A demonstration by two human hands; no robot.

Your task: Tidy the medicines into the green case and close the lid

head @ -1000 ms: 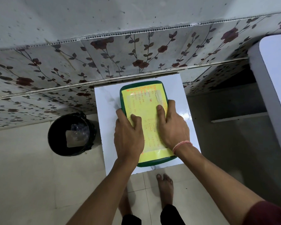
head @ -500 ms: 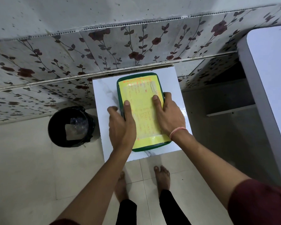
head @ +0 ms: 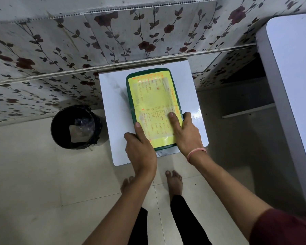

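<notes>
The green case point(head: 129, 96) lies shut on a small white table point(head: 113, 106), its lid covered by a yellow label with orange writing. My left hand point(head: 140, 149) grips the case's near left corner, thumb on the lid. My right hand point(head: 187, 133) holds the near right edge, with fingers spread flat on the yellow lid. No medicines are visible outside the case.
A black bin point(head: 74, 127) stands on the tiled floor left of the table. A tall white surface point(head: 293, 76) rises at the right. A floral-tiled wall point(head: 113, 32) runs behind the table. My bare feet point(head: 173, 181) are on the floor below.
Both hands have slid back along the lid toward the case's near end. The camera view has shifted slightly as well.
</notes>
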